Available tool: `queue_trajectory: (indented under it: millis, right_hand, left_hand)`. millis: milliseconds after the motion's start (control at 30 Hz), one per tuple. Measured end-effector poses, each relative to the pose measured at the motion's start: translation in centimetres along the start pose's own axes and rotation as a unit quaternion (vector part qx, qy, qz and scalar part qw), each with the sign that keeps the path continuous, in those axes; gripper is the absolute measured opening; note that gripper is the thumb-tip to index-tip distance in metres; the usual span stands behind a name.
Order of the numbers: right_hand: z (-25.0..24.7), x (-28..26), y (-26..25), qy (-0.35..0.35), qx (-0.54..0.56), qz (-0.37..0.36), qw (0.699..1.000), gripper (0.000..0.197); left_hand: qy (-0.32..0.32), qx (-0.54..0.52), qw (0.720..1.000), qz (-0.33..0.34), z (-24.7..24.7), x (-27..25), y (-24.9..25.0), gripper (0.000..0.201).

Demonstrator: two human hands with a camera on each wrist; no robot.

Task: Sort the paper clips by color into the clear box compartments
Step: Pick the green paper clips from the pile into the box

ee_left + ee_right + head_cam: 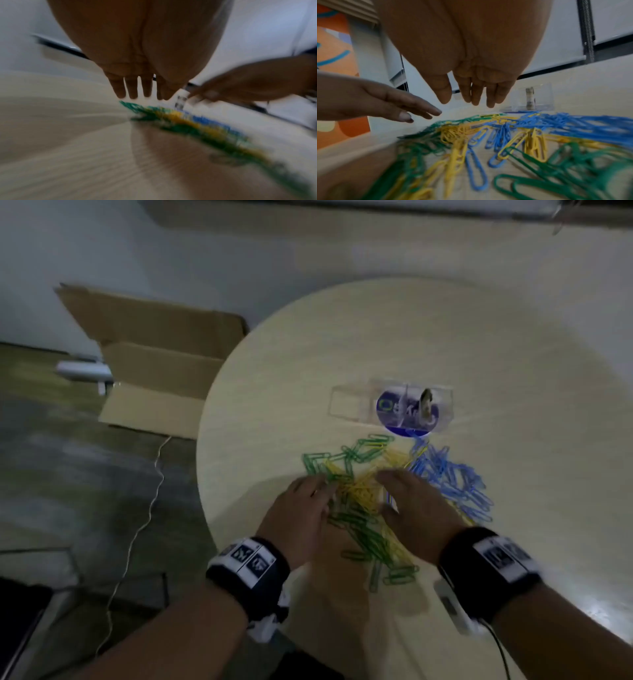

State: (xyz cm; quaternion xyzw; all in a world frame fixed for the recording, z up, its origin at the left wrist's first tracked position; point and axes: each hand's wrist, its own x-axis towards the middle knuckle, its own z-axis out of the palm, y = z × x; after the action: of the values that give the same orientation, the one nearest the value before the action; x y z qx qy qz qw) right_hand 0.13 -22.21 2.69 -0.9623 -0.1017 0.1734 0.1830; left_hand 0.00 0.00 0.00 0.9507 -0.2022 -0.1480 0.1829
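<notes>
A mixed heap of paper clips lies on the round pale table (479, 344): green clips (359, 451) at the left and front, yellow clips (363, 491) in the middle, blue clips (455, 484) at the right. Beyond the heap stands the clear box (394, 405) with compartments and a round blue label. My left hand (322, 491) hovers over the heap's left side with straight fingers (132, 89). My right hand (390, 484) hovers over the middle, its fingers (476, 93) straight and holding nothing. The clear box (537, 97) shows beyond the clips (488, 142) in the right wrist view.
An open cardboard box (157, 364) stands on the floor left of the table, with a thin cable (150, 501) trailing beside it. A small white device (452, 607) lies on the table under my right wrist. The table's near-left edge runs close to my left wrist.
</notes>
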Motion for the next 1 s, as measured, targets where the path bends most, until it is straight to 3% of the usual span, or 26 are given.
queue_trajectory:
  millis: [167,267,433,500,633,733,867,933,1000]
  right_hand:
    - [2.4,5.6,1.7,-0.062,-0.079,-0.023,0.995,0.074]
    - [3.3,3.8,2.8,-0.095,-0.141,-0.060,0.984,0.080]
    - [2.7,0.1,4.8,-0.117,-0.107,-0.063,0.985,0.077]
    - [2.0,-0.3,5.6,-0.092,-0.056,-0.056,0.993,0.071]
    - [0.9,0.4,7.1,0.028,-0.015,-0.049,0.998,0.051]
    - [1.5,0.9,8.3,0.007,-0.072,-0.021,0.997,0.057]
    - [2.3,0.6,8.9,-0.031,-0.122,-0.011,0.992,0.071]
    - [1.5,1.1,8.7,0.004,-0.110,-0.001,0.994,0.066]
    - [0.5,2.2,8.2,0.087,-0.070,-0.006,0.994,0.049]
  left_hand:
    - [-0.049,0.095,0.994,-0.007,2.5,2.2,-0.5,0.056]
    - [-0.070,0.112,0.991,0.015,3.1,0.9,-0.4,0.057]
    - [-0.113,0.056,0.992,0.030,2.4,-0.9,-0.9,0.058]
    - [-0.080,0.016,0.997,0.010,1.4,-1.4,-1.3,0.054]
    - [0.116,-0.002,0.991,-0.063,0.2,-1.6,-1.8,0.036]
    - [0.096,0.041,0.992,-0.069,0.9,-1.3,-2.1,0.037]
    - [0.041,0.067,0.997,-0.024,2.3,-1.8,-2.2,0.045]
    - [0.051,0.061,0.997,-0.003,2.1,-2.1,-2.2,0.040]
    - [0.080,0.043,0.996,-0.013,1.1,-1.6,-2.4,0.033]
